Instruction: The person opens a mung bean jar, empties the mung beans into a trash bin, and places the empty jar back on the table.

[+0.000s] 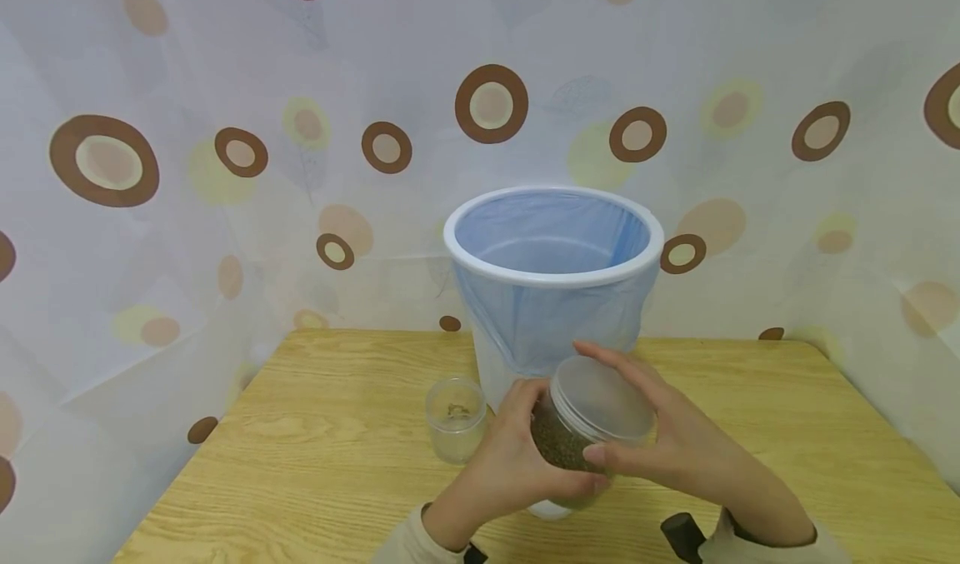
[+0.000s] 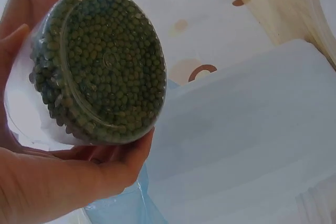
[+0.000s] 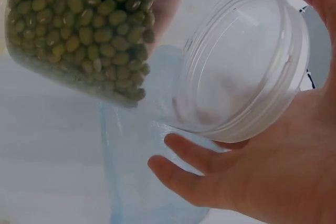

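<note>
Left hand (image 1: 517, 468), fingers clamped, steadies a clear round plastic jar of green beans (image 2: 110, 61); right hand (image 1: 686, 443) seemingly clasps its translucent round lid (image 1: 603, 397)

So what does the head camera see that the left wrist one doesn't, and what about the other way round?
Only the head view shows the open top of the bin and the pale sleeves.
Only the left wrist view shows the underside of the jar, with green beans against it.
Both show the jar, the left hand, the patterned sheet and some wooden table.
</note>
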Available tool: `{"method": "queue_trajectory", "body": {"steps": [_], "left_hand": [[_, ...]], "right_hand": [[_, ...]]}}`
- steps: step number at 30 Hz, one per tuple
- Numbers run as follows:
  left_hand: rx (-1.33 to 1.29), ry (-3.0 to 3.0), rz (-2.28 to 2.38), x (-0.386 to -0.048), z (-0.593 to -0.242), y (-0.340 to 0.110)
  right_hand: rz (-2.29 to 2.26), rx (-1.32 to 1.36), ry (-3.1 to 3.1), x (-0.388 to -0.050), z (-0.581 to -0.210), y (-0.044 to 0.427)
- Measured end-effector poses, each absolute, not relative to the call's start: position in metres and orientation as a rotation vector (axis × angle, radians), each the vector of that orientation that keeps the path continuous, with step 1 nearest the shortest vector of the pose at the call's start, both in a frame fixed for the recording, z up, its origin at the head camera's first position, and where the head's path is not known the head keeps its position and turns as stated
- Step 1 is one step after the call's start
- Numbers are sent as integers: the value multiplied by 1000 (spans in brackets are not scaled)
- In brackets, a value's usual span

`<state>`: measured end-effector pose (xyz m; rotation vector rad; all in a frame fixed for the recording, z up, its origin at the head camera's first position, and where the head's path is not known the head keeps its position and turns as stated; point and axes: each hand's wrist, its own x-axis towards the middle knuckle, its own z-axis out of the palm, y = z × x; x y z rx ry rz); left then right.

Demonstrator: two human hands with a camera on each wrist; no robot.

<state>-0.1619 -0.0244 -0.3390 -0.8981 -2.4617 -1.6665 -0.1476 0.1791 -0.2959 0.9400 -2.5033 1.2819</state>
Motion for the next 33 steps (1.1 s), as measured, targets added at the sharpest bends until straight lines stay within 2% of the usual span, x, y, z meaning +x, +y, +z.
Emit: {"method": "queue_trajectory", "body": {"steps": [7, 13, 22, 33], "left_hand": [[-718, -2342, -1208, -158, -346, -14], [-636, -2205, -918, -161, -351, -8], [-645, -2230, -913, -162, -349, -10], [-758, -2351, -1134, -162, -342, -20]], "right_hand": [[1315, 493, -2580, -137, -293, 163], [1268, 374, -2682, -133, -295, 153], [1213, 392, -2659, -138, -297, 155], [1261, 655, -2553, -146, -299, 169]]}}
